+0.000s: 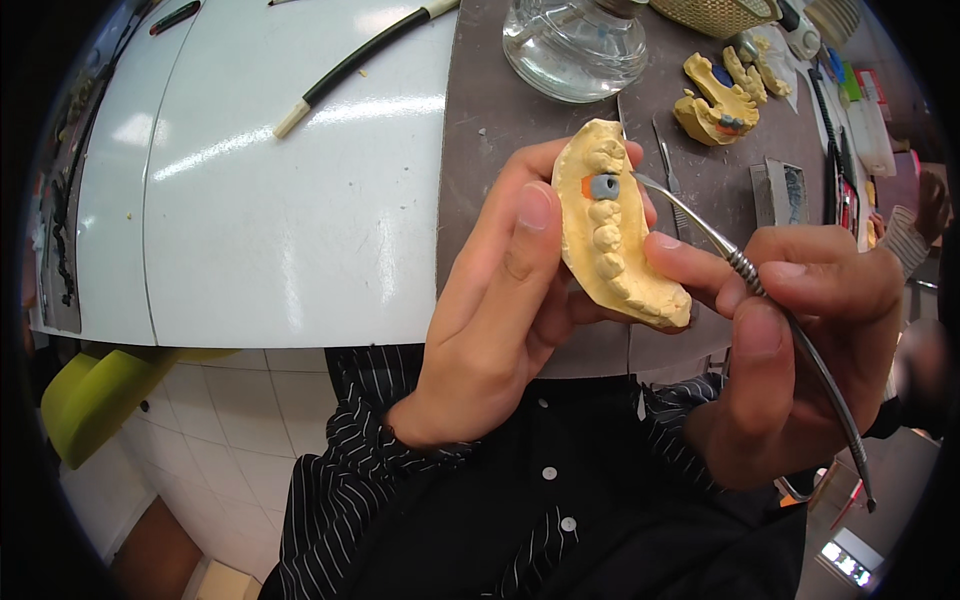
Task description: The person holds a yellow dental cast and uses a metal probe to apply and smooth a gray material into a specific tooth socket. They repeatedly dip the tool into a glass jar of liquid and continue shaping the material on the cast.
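My left hand (500, 290) is closed around a yellow plaster dental model (632, 285), holding it up above the table's front edge with its row of teeth facing me. One tooth place on it carries a grey crown-shaped piece (605, 187) with a dark hole, beside a patch of orange. In my right hand (800, 330), a slim metal dental carving tool (738, 262) with a ridged grip is pinched between thumb and fingers. Its upper tip reaches the model's edge close to the grey piece; whether it touches cannot be made out. The tool's other end points down to the right.
A glass spirit burner (575, 50) with clear liquid stands behind the model. Farther right lie other plaster dental models (717, 100), a metal instrument (668, 165) and a small grey box (780, 193). A black-handled rod (365, 62) rests on the white tabletop (300, 220). A green chair (100, 400) stands at left.
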Available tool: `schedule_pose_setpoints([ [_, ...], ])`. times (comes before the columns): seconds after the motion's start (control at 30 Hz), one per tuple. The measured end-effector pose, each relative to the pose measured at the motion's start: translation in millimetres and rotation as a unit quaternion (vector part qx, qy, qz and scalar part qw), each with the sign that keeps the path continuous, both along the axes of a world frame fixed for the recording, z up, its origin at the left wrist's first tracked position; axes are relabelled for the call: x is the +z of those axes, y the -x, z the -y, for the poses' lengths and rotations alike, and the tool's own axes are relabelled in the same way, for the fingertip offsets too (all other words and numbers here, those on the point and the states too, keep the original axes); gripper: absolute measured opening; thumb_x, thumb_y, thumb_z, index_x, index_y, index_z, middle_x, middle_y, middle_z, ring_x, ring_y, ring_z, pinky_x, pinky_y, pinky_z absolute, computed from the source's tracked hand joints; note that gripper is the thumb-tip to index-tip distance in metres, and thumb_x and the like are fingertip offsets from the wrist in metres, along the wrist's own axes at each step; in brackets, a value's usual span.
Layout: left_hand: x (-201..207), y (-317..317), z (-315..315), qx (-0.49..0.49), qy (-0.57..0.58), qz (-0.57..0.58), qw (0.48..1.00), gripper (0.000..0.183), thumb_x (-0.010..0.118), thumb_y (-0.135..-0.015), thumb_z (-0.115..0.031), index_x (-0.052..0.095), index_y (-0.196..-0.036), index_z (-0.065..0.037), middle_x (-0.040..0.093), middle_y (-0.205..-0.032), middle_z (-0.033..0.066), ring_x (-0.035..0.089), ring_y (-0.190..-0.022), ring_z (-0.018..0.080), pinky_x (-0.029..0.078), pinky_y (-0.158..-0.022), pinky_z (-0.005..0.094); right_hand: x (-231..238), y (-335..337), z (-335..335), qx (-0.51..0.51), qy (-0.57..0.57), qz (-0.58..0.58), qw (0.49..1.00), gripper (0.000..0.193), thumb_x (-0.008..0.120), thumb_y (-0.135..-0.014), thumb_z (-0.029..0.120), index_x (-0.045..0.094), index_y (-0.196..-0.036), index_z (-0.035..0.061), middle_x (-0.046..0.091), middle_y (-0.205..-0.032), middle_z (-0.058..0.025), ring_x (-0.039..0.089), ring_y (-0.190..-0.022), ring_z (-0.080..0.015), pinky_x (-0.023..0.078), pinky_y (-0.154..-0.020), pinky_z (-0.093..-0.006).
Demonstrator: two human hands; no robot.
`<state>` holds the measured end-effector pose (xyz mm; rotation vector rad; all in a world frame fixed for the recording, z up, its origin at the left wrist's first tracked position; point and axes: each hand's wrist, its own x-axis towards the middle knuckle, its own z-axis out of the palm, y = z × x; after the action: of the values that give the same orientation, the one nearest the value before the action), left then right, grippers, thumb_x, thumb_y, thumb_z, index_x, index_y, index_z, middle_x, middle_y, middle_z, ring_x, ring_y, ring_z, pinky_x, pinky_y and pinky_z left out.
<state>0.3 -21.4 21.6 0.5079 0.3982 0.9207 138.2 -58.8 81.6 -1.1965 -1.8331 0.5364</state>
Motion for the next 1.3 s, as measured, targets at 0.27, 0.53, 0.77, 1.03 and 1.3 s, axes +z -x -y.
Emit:
schedule_pose_setpoints([
  [0.27, -7.6, 1.3, -1.6, -0.019, -0.024, 0.021, 0.999, 0.051, 0.027, -0.095, -0.037, 0.030, -0.127, 0.003, 0.045, -0.109, 0.0087, 0.055, -0.093, 0.0128, 0.050, -0.077, 0.0231, -2.8, 7.1, -1.4, -0.046, -0.016, -0.006, 0.999, 0.015, 0.048, -0.073, 0.000, 0.044, -0.087, -0.0048, 0.049, -0.073, -0.0157, 0.050, -0.060, -0.0136, 0.052, -0.058, -0.0237],
  [0.53, -7.6, 1.0, -1.8, -0.020, -0.033, 0.021, 0.999, 0.052, 0.027, -0.095, -0.038, 0.029, -0.127, 0.003, 0.045, -0.109, 0.0093, 0.055, -0.094, 0.0135, 0.050, -0.078, 0.0238, -9.0, 10.7, -1.1, -0.082, -0.028, -0.065, 0.994, 0.014, 0.049, -0.074, 0.001, 0.044, -0.086, -0.0040, 0.049, -0.072, -0.0150, 0.052, -0.060, -0.0131, 0.050, -0.058, -0.0217],
  [0.77, -9.6, 2.2, -1.9, -0.018, -0.040, 0.025, 0.999, 0.052, 0.027, -0.095, -0.038, 0.029, -0.127, 0.003, 0.046, -0.109, 0.0098, 0.055, -0.095, 0.0140, 0.050, -0.079, 0.0239, -11.6, 13.0, -0.8, -0.082, -0.033, -0.071, 0.993, 0.014, 0.050, -0.074, 0.002, 0.045, -0.085, -0.0037, 0.050, -0.072, -0.0150, 0.051, -0.060, -0.0129, 0.049, -0.058, -0.0209],
  [1.03, -9.5, 3.6, -2.0, -0.018, -0.031, 0.029, 0.999, 0.052, 0.029, -0.095, -0.038, 0.029, -0.128, 0.003, 0.046, -0.110, 0.0104, 0.055, -0.097, 0.0147, 0.049, -0.081, 0.0253, -14.2, 17.9, -2.2, -0.101, -0.042, -0.090, 0.990, 0.014, 0.049, -0.073, 0.002, 0.045, -0.085, -0.0034, 0.050, -0.071, -0.0149, 0.052, -0.059, -0.0133, 0.047, -0.059, -0.0208],
  [1.3, -11.1, 3.9, -1.9, -0.019, -0.035, 0.033, 0.999, 0.054, 0.030, -0.095, -0.038, 0.028, -0.128, 0.004, 0.046, -0.111, 0.0113, 0.055, -0.097, 0.0154, 0.049, -0.082, 0.0265, -16.7, 19.2, -2.0, -0.113, -0.047, -0.103, 0.987, 0.014, 0.049, -0.074, 0.003, 0.045, -0.085, -0.0033, 0.050, -0.071, -0.0148, 0.053, -0.059, -0.0143, 0.049, -0.058, -0.0221],
])
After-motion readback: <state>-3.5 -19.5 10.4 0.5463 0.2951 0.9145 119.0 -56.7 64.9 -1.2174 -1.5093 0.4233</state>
